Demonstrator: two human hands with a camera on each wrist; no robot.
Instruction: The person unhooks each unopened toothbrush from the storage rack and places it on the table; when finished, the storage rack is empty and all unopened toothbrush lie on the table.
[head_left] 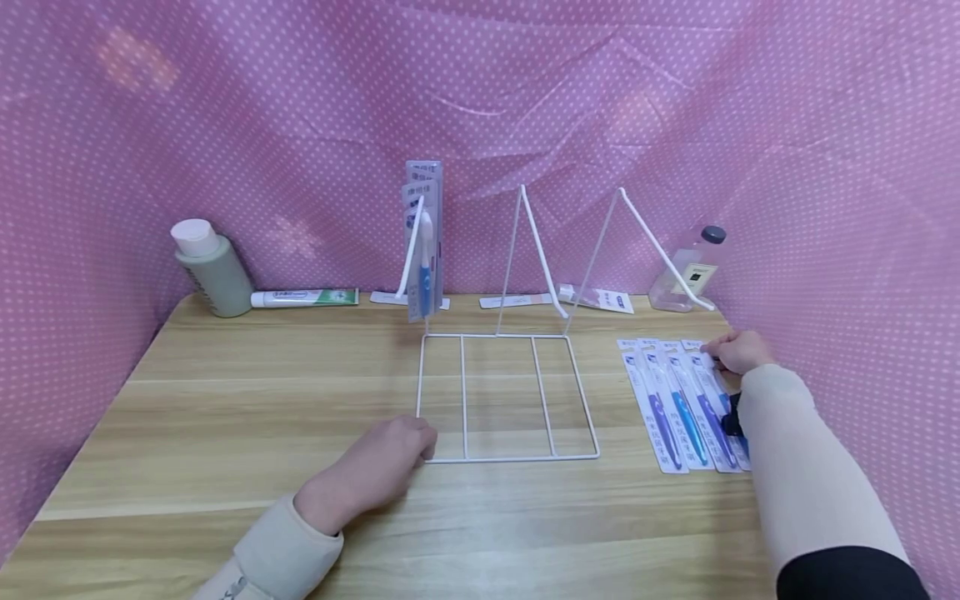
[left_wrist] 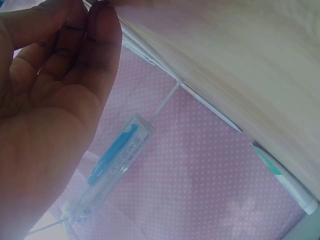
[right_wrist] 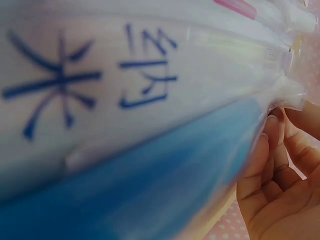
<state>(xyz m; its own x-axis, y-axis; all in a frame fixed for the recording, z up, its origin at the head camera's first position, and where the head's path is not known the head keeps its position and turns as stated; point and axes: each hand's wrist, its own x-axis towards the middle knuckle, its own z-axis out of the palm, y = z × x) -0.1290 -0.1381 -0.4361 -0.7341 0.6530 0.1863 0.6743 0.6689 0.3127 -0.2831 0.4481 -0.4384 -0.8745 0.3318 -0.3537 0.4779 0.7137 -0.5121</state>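
A white wire display rack (head_left: 465,400) stands mid-table, with three prongs slanting up from its back. My left hand (head_left: 382,462) pinches the rack's front left corner; in the left wrist view its thumb and fingers (left_wrist: 104,30) meet at the wire. Several packaged toothbrushes (head_left: 425,250) hang from the left prong. To the right, several more packaged toothbrushes (head_left: 663,408) lie side by side on the table. My right hand (head_left: 738,352) grips the upper end of the rightmost toothbrush package (right_wrist: 165,165), which the sleeve and wrist camera partly cover.
Along the table's back edge are a grey-green bottle (head_left: 217,271), a toothpaste tube (head_left: 307,297), flat white packages (head_left: 517,300), another tube (head_left: 600,299) and a clear dark-capped bottle (head_left: 686,271). A pink dotted curtain (head_left: 300,125) surrounds the wooden table (head_left: 225,425).
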